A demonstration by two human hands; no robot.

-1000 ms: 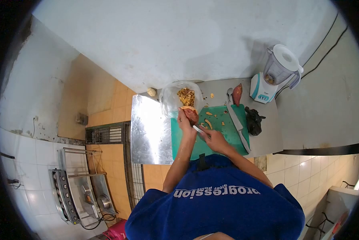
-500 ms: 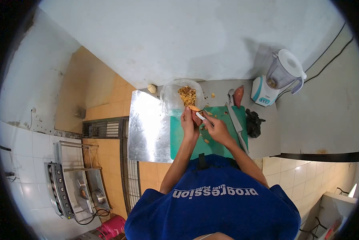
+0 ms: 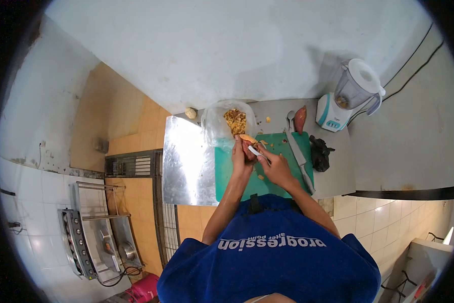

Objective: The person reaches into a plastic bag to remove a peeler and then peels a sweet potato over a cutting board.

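In the head view, the blue shirt [image 3: 267, 272] read "progression", upside down; the blender [image 3: 330, 116] label was illegible. The left hand [image 3: 240, 162] grasped a part-peeled sweet potato [image 3: 247, 146] above the green board [image 3: 224, 187]; the right hand [image 3: 277, 169] gripped a white tool [image 3: 255, 151] against it.

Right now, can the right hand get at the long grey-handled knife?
Probably yes: the long grey-handled knife lies uncovered beside the right hand, but that grip would likely first need to release the slim white tool.
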